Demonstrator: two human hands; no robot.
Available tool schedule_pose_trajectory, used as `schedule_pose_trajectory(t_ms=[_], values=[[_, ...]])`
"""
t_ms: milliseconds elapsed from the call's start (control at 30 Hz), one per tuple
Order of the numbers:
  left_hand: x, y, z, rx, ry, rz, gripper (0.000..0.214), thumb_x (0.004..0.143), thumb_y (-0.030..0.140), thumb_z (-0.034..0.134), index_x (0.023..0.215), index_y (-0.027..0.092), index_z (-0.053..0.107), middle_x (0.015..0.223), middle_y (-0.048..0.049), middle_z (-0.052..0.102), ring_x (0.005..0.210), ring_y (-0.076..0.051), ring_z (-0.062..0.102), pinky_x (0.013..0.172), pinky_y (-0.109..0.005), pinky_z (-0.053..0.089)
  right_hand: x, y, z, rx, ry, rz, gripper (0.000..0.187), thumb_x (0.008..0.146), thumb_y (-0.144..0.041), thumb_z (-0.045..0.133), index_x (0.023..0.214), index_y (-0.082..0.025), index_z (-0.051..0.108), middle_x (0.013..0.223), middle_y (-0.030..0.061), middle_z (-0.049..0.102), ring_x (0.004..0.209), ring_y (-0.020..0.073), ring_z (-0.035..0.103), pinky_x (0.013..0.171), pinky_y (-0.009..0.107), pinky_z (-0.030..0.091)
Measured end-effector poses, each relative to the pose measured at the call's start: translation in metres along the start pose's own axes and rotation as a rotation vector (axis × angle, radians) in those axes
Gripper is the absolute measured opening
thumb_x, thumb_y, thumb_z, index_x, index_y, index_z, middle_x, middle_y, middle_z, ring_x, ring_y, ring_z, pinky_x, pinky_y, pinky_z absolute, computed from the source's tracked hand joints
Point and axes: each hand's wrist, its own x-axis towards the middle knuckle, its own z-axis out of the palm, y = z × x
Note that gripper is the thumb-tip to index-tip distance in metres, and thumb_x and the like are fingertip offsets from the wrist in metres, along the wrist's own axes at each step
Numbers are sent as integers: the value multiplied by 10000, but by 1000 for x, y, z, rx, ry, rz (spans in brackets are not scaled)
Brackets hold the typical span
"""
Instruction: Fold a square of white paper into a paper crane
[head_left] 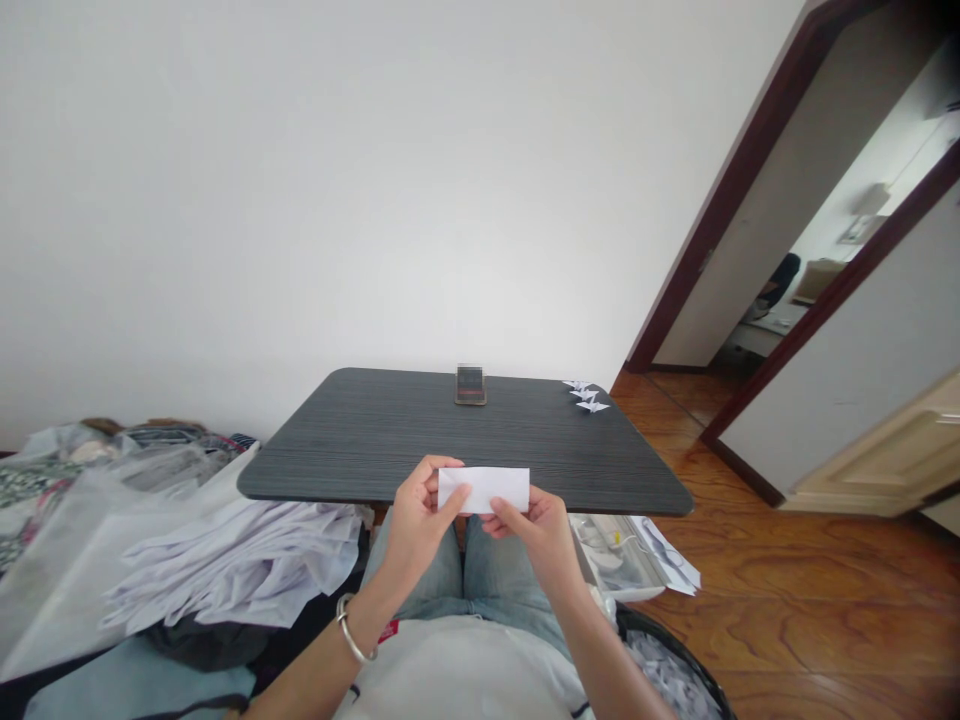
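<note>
A white sheet of paper (491,485), folded into a rectangle, is held level above my lap at the table's near edge. My left hand (426,505) pinches its left end, thumb on the face and fingers behind. On the other end, my right hand (536,520) grips the lower right part with the thumb in front. Both hands are closed on the paper, and the fingers behind it are partly hidden. At the far right of the table stand several folded paper cranes (587,394).
The dark table (360,430) carries a phone (470,385) at its back edge against the wall. Piled white cloth (247,560) lies to the left. On the right are an open box (619,555), loose white paper (671,560) and a dark bin (667,670) of paper pieces.
</note>
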Motion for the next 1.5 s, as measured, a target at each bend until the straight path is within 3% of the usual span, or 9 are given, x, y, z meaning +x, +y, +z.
schedule_pose_trajectory(t_ms=[200, 400, 633, 967, 1100, 1333, 1500], values=[[-2, 3, 2, -38, -14, -34, 408, 668, 279, 703, 999, 159, 498, 800, -41, 696, 697, -170, 654, 604, -262, 540, 3, 5, 0, 79, 47, 27, 234, 655, -364, 738, 679, -134, 697, 573, 53, 706, 447, 148, 628, 447, 234, 529], [-2, 5, 2, -4, 29, -50, 391, 653, 265, 710, 959, 147, 496, 775, -48, 696, 685, -173, 659, 576, -250, 542, 3, 5, 2, 148, 74, 32, 219, 642, -352, 748, 639, -140, 693, 549, 43, 699, 439, 131, 618, 439, 208, 515], [1, 0, 4, -6, -53, -44, 478, 646, 217, 704, 1061, 167, 472, 801, -25, 684, 623, -147, 650, 546, -230, 533, 2, 5, 5, 123, 81, 20, 223, 645, -356, 743, 665, -138, 698, 570, 51, 708, 449, 149, 630, 437, 228, 523], [3, -6, 0, -131, -117, -138, 817, 604, 171, 728, 1292, 152, 288, 721, 5, 680, 654, -145, 657, 641, -237, 520, 1, 5, 5, 89, 92, -15, 205, 659, -336, 740, 660, -137, 690, 554, 36, 700, 440, 133, 620, 439, 216, 519], [4, -10, -1, -148, -120, -93, 796, 599, 141, 723, 1287, 158, 323, 874, -25, 670, 767, -147, 651, 721, -245, 516, 0, 5, 6, 78, 87, -15, 190, 674, -325, 734, 666, -141, 687, 540, 24, 692, 440, 120, 613, 451, 200, 516], [5, -15, 1, -74, -122, -53, 796, 620, 142, 692, 1317, 165, 309, 839, -15, 665, 745, -156, 647, 686, -244, 516, 0, 5, 4, 31, 82, -13, 234, 663, -360, 733, 671, -132, 682, 540, 35, 691, 439, 147, 619, 456, 238, 524], [4, -10, -3, -100, -142, -109, 885, 610, 155, 718, 1350, 137, 234, 795, -28, 685, 712, -155, 651, 697, -252, 504, 2, 7, 2, 28, 78, 11, 256, 652, -379, 737, 685, -131, 685, 535, 39, 697, 429, 144, 621, 448, 225, 519]])
